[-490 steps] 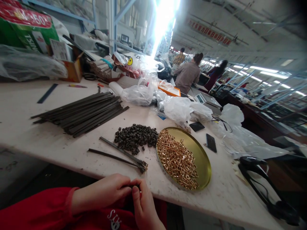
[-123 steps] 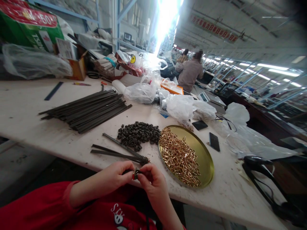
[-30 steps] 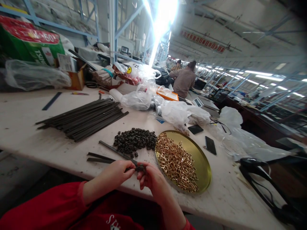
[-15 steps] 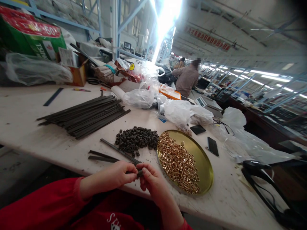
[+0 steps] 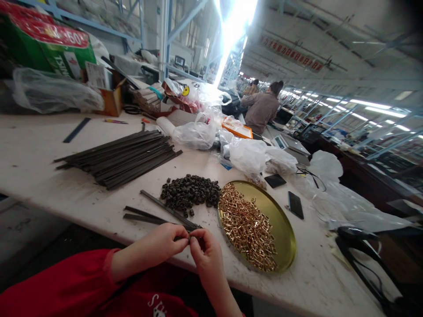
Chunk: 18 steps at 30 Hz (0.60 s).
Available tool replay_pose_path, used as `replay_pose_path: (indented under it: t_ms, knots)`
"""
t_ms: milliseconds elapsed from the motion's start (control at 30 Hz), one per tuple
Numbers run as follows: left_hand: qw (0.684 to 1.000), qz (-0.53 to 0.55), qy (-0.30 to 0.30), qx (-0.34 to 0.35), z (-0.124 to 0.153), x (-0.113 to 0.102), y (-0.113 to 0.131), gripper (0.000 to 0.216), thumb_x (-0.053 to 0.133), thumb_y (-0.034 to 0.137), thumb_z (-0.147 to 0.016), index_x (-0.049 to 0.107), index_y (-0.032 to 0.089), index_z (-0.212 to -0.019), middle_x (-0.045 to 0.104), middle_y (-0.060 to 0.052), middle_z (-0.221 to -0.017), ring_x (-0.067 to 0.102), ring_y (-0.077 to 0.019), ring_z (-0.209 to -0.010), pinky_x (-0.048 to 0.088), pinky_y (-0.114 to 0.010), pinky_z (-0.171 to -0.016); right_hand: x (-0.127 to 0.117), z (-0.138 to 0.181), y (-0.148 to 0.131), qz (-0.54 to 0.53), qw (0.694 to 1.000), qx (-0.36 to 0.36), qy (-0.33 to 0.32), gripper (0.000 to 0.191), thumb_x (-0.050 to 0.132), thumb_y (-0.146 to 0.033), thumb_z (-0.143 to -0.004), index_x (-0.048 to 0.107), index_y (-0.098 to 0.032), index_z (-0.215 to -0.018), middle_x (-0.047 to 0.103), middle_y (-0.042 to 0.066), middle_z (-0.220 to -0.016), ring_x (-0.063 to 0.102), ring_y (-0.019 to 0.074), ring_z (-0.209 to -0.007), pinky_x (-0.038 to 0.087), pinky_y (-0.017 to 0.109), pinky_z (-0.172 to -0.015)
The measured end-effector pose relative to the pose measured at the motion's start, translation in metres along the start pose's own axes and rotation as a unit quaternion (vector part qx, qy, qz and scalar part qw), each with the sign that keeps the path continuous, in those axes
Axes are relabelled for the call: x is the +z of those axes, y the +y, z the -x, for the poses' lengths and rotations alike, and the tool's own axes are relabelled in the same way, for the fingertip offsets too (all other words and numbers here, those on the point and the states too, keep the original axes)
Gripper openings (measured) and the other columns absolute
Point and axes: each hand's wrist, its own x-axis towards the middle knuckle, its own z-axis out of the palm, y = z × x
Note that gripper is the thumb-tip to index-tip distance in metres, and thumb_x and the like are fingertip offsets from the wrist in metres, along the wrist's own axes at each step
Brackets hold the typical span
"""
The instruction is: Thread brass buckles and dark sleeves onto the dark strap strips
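My left hand (image 5: 167, 241) is closed in a pinch, with a bit of dark strip (image 5: 179, 238) showing at the fingertips. Against it, my right hand (image 5: 207, 250) pinches the same dark piece, which the fingers mostly hide. Just beyond the hands, a few loose dark strips (image 5: 145, 217) lie near the table edge. Behind these is a heap of small dark loops (image 5: 190, 191). To the right stands a round gold tray (image 5: 284, 237) bearing many small gold rectangular buckles (image 5: 246, 226).
A stack of long dark strips (image 5: 119, 157) lies at the left on the white table (image 5: 36, 176). Plastic bags (image 5: 246, 154), a phone (image 5: 295, 204) and a dark flat object (image 5: 275, 180) are beyond the tray. A black-framed object (image 5: 360, 255) stands far right. A person (image 5: 262, 110) is in the background.
The right hand has turned more upright and its thumb and fingertips have shifted on the dark piece, of which less shows now. Both hands stay together; the view has shifted slightly.
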Motion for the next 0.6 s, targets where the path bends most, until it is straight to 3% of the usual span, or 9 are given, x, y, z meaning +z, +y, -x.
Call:
replay_pose_path:
  t_ms: [100, 233, 367, 433, 533, 600]
  knots:
    - [0.999, 0.039, 0.033, 0.016, 0.004, 0.006, 0.001, 0.025, 0.039, 0.026, -0.074, 0.060, 0.015, -0.081, 0.064, -0.003, -0.078, 0.057, -0.0182, -0.074, 0.040, -0.025, -0.064, 0.004, 0.003, 0.004, -0.036, 0.999, 0.000, 0.019, 0.012, 0.053, -0.024, -0.078, 0.061, -0.018, -0.085, 0.064, 0.002, -0.073, 0.057, 0.0153, -0.067, 0.043, 0.025, -0.060]
    - [0.992, 0.111, 0.058, 0.020, 0.012, 0.011, 0.007, 0.034, 0.032, 0.022, -0.076, 0.049, 0.014, -0.104, 0.062, -0.003, -0.081, 0.056, -0.0177, -0.072, 0.043, -0.027, -0.065, 0.010, 0.007, 0.008, -0.103, 0.993, 0.014, 0.050, 0.014, 0.056, -0.030, -0.078, 0.060, -0.019, -0.085, 0.066, 0.003, -0.077, 0.060, 0.0167, -0.070, 0.047, 0.027, -0.064]
    - [0.989, 0.127, 0.058, 0.041, 0.017, 0.013, 0.008, 0.035, 0.031, 0.022, -0.079, 0.043, 0.013, -0.111, 0.061, -0.005, -0.086, 0.057, -0.0185, -0.078, 0.043, -0.029, -0.073, 0.012, 0.016, 0.006, -0.074, 0.995, -0.011, 0.072, 0.018, 0.055, -0.033, -0.081, 0.062, -0.019, -0.090, 0.067, 0.005, -0.086, 0.061, 0.0190, -0.081, 0.046, 0.031, -0.074]
    - [0.989, 0.128, 0.054, 0.040, 0.018, 0.014, 0.005, 0.035, 0.031, 0.024, -0.081, 0.041, 0.013, -0.113, 0.060, -0.003, -0.079, 0.056, -0.0183, -0.073, 0.044, -0.030, -0.070, 0.011, 0.021, 0.004, -0.059, 0.995, -0.031, 0.067, 0.024, 0.050, -0.036, -0.084, 0.062, -0.020, -0.097, 0.066, 0.006, -0.090, 0.059, 0.0187, -0.081, 0.046, 0.031, -0.073]
    - [0.988, 0.143, 0.039, 0.040, 0.018, 0.016, -0.001, 0.037, 0.030, 0.026, -0.084, 0.038, 0.013, -0.118, 0.061, -0.002, -0.075, 0.056, -0.0183, -0.069, 0.045, -0.030, -0.067, 0.010, 0.025, 0.004, -0.090, 0.994, -0.029, 0.053, 0.033, 0.039, -0.040, -0.089, 0.064, -0.020, -0.096, 0.062, 0.004, -0.076, 0.056, 0.0158, -0.068, 0.045, 0.028, -0.062]
    - [0.987, 0.151, 0.029, 0.047, 0.019, 0.017, -0.003, 0.038, 0.032, 0.025, -0.084, 0.038, 0.014, -0.120, 0.064, -0.005, -0.087, 0.058, -0.0187, -0.077, 0.046, -0.030, -0.072, 0.009, 0.023, 0.004, -0.127, 0.989, -0.003, 0.072, 0.028, 0.047, -0.042, -0.085, 0.064, -0.020, -0.087, 0.058, 0.001, -0.068, 0.053, 0.0143, -0.064, 0.044, 0.026, -0.060]
